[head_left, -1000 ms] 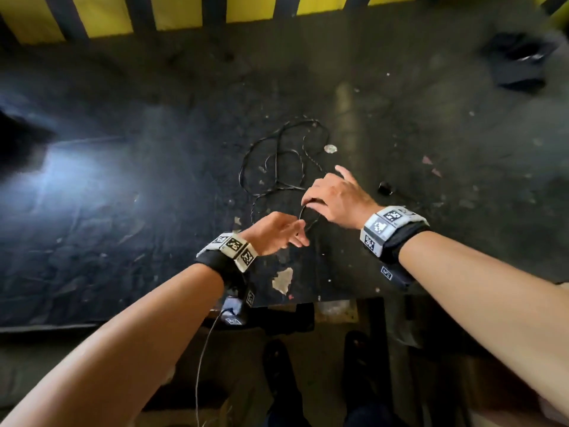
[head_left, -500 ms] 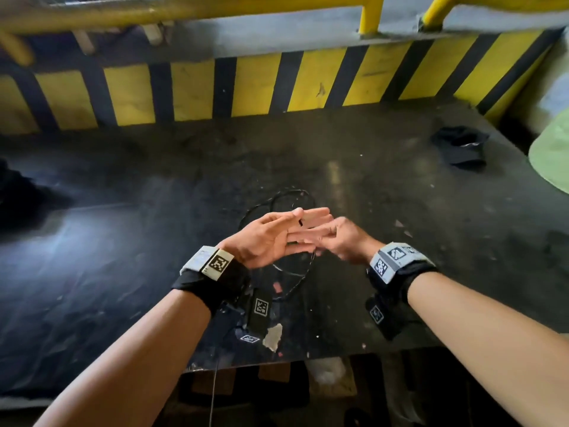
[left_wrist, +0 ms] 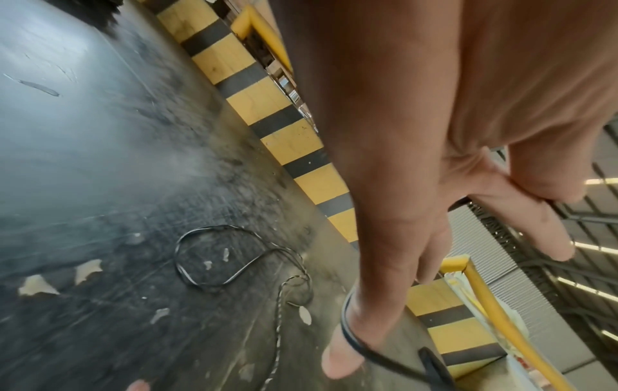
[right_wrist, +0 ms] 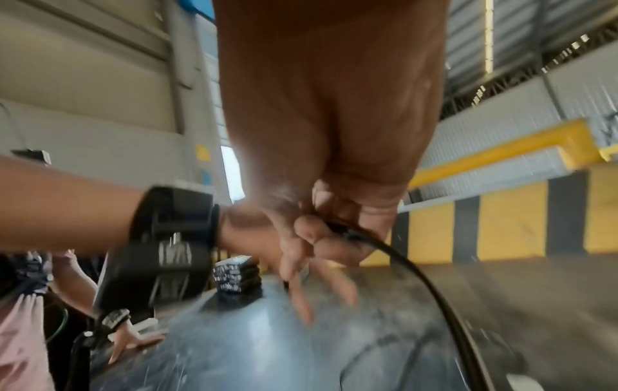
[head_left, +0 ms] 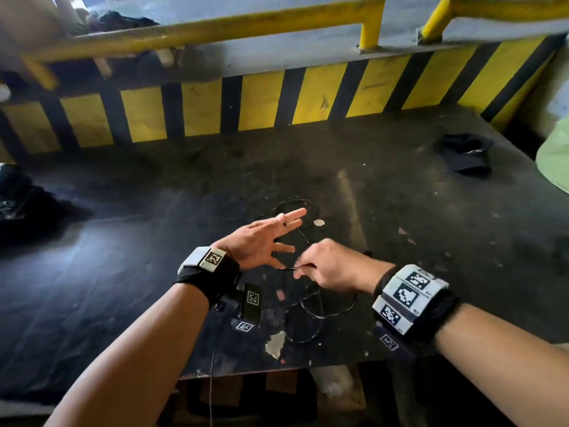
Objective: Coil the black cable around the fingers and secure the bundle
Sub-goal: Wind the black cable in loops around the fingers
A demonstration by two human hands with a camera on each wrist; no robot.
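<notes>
A thin black cable (head_left: 308, 315) lies in loose loops on the dark worn table (head_left: 123, 272) under my hands. My left hand (head_left: 264, 238) hovers above it with fingers straight and spread, and one turn of cable (left_wrist: 351, 336) is looped round a finger. A slack stretch runs from there to my right hand (head_left: 326, 266), which pinches the cable (right_wrist: 344, 232) between thumb and fingertips just to the right of the left palm. More loops of cable (left_wrist: 214, 254) rest farther out on the table.
A yellow-and-black striped barrier (head_left: 308, 97) with a yellow rail (head_left: 215, 29) closes the table's far side. Black cloth (head_left: 465, 152) lies at the back right, a dark heap (head_left: 18, 198) at the left edge. Another person's hand (right_wrist: 133, 341) rests on the table.
The hands, touching half a second ago, have parted. My right hand drew back toward me with the cable, and my left fingers spread with a turn round one finger.
</notes>
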